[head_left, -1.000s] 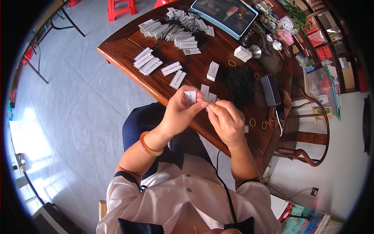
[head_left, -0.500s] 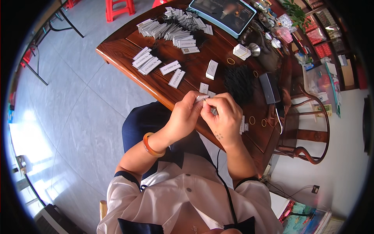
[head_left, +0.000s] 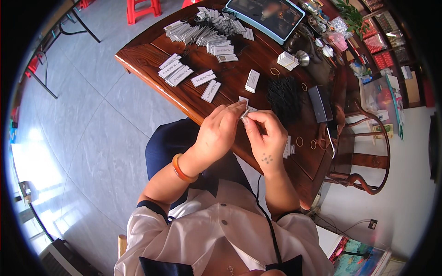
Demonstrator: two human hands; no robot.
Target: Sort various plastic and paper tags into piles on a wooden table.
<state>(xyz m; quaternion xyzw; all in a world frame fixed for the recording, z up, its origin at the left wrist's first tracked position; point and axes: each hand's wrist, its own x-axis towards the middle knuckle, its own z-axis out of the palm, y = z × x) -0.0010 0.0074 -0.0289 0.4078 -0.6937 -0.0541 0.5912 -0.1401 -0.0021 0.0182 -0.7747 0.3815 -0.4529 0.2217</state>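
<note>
Above the table's near edge, my two hands meet at a small white hang tag (head_left: 245, 113). My left hand (head_left: 215, 128) is closed on it from the left, and its fingers partly cover the card. The thumb and forefinger of my right hand (head_left: 267, 133) pinch its right side. Whether a string runs through the tag cannot be made out. Just beyond my fingers, more tags (head_left: 244, 100) lie partly hidden. A heap of black strings (head_left: 284, 97) is to the right, and a neat stack of tags (head_left: 252, 81) stands farther away.
Loose tags (head_left: 210, 91) and an overlapping batch (head_left: 176, 73) lie on the left of the wooden table (head_left: 147, 64). Behind is a large heap of strung tags (head_left: 195, 36). A tablet (head_left: 264, 18), a white card stack (head_left: 287, 60), rubber bands (head_left: 275, 71) and a dark box (head_left: 320, 103) stand around.
The tag has turned between my hands and is seen more edge-on. My left fingers have stretched forward over it, and my right hand has shifted slightly.
</note>
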